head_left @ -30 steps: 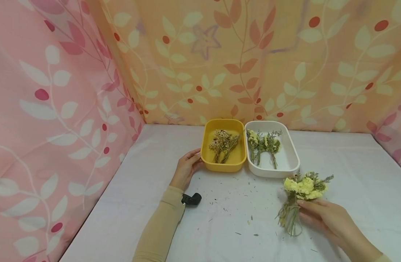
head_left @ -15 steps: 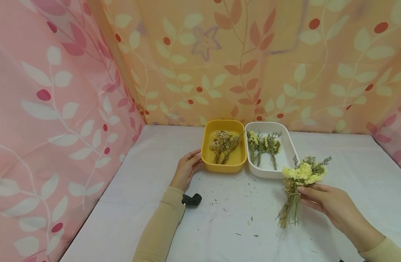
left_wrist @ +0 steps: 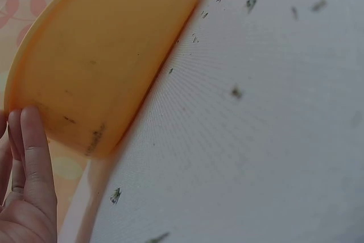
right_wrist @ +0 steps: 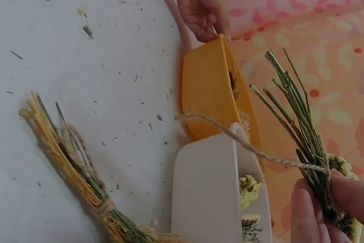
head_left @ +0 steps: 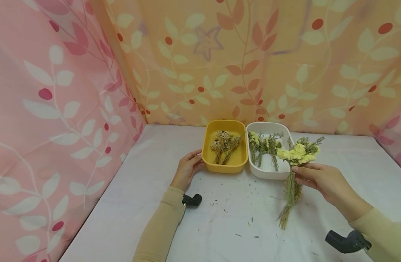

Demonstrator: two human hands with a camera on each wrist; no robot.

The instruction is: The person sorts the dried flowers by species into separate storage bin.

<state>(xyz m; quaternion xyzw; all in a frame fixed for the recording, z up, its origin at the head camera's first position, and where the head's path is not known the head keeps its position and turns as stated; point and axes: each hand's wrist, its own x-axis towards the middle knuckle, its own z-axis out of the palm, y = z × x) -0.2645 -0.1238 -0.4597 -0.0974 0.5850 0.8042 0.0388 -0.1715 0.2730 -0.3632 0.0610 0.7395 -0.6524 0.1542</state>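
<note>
My right hand (head_left: 328, 182) pinches a bunch of dried yellow flowers (head_left: 297, 154) by its stems, right at the white tray's (head_left: 264, 174) near right corner. In the right wrist view, twine (right_wrist: 256, 151) ties its green stems and trails a loose end. A second twine-tied dried bunch (right_wrist: 79, 163) lies on the table beneath; in the head view the held stems partly hide it. At the left, the straight fingers (left_wrist: 37, 157) of my left hand (head_left: 186, 168) touch the outer corner of the yellow tray (head_left: 225, 169).
Small dried brown bunches (head_left: 224, 143) lie in the yellow tray, and several small yellow-flowered bunches (head_left: 270, 143) in the white one. The trays stand side by side near the back cloth (head_left: 174, 72). Plant crumbs (head_left: 238, 234) are scattered over the white tabletop.
My right hand has lifted the yellow-flowered bunch and moved it forward and left to the white tray, leaving the other bunch on the table. The left hand stays at the yellow tray.
</note>
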